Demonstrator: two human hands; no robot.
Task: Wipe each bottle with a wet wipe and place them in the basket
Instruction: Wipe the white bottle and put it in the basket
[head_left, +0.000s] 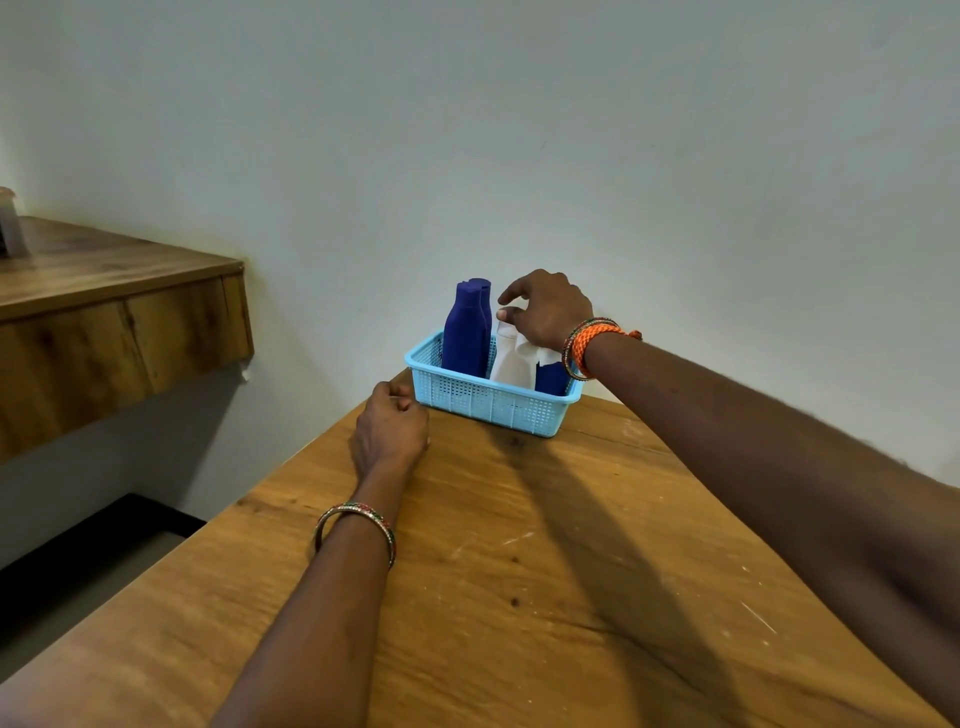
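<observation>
A light-blue plastic basket stands at the far end of the wooden table, against the wall. Upright inside it are two dark-blue bottles close together on the left, a white bottle in the middle, and another dark-blue bottle, mostly hidden, on the right. My right hand hovers over the white bottle with its thumb at the bottle's top. A crumpled white wet wipe is tucked under its palm. My left hand rests on the table as a loose fist just left of the basket, holding nothing visible.
A pale wall rises directly behind the basket. A second wooden counter juts out at the left, higher than the table, with a dark floor gap between the two. The table's left edge runs diagonally under my left forearm.
</observation>
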